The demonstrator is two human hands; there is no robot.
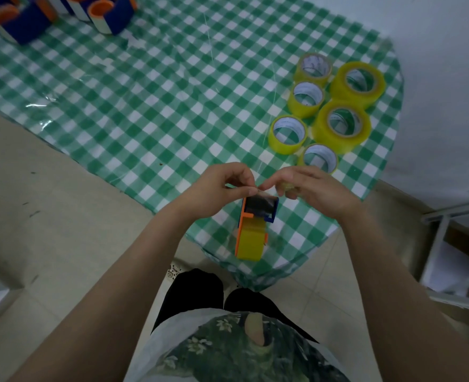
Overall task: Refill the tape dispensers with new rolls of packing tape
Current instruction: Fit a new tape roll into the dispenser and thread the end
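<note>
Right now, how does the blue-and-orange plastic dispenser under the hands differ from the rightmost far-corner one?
The near dispenser carries a yellow tape roll; the far dispenser's orange hub is bare. The left hand and right hand work at the near one's front; the far one stands untouched. Both are blue and orange.

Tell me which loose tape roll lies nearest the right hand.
The roll at the cluster's near end, just beyond the right hand; the other five lie farther away.

Upper left: blue-orange dispensers [21,20] cut by frame edge, blurred. Centre: right hand [316,188] motion-blurred; grip unclear.
</note>
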